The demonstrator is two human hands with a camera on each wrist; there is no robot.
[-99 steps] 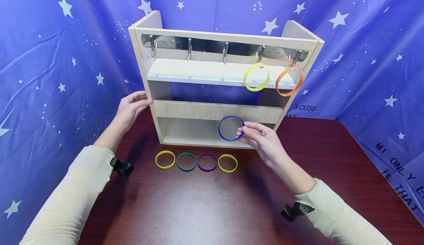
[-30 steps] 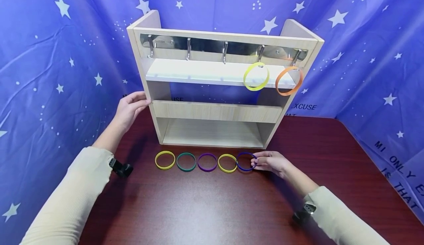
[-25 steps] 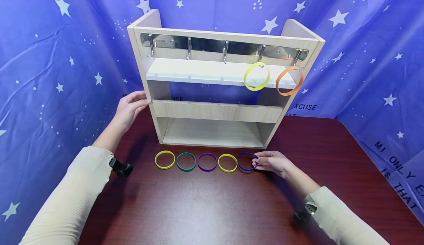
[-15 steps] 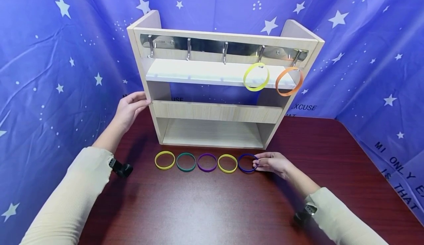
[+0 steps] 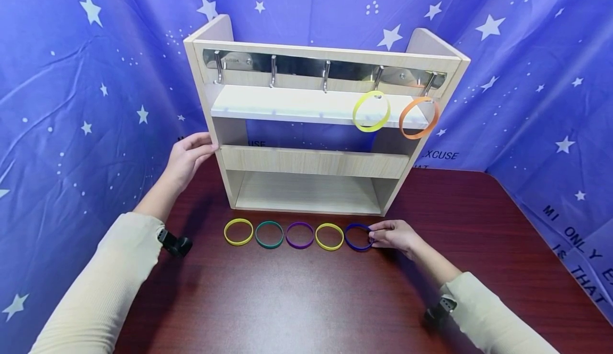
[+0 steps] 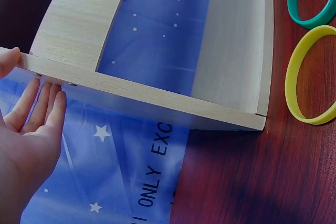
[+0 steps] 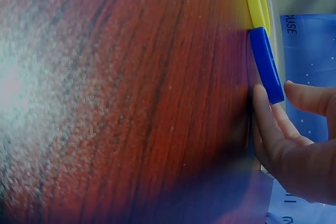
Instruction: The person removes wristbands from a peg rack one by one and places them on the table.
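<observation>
My left hand [image 5: 185, 158] rests on the left side panel of a pale wooden shelf rack [image 5: 313, 162]. In the left wrist view its fingers [image 6: 55, 111] lie nearly straight against the panel, the thumb at the front edge. My right hand [image 5: 395, 237] is at the right rim of a blue wristband [image 5: 358, 247] lying on the table. In the right wrist view the thumb stands apart from the blue band, with a fingertip beside it. Left of it lie a yellow wristband [image 5: 329, 247], a purple one [image 5: 299, 246], a green one [image 5: 269, 245] and another yellow wristband [image 5: 238, 243], in a row.
Metal hooks [image 5: 326, 77] line the top of the rack. A yellow band [image 5: 369, 128] and an orange band [image 5: 417, 135] hang from the two rightmost hooks. The dark red table [image 5: 287, 301] extends in front, and a starry blue curtain [image 5: 306, 2] surrounds it.
The blue band, earlier held up in front of the rack, has come down to the table at the row's right end. My right thumb and fingers have parted and drawn slightly right. My left hand stays put.
</observation>
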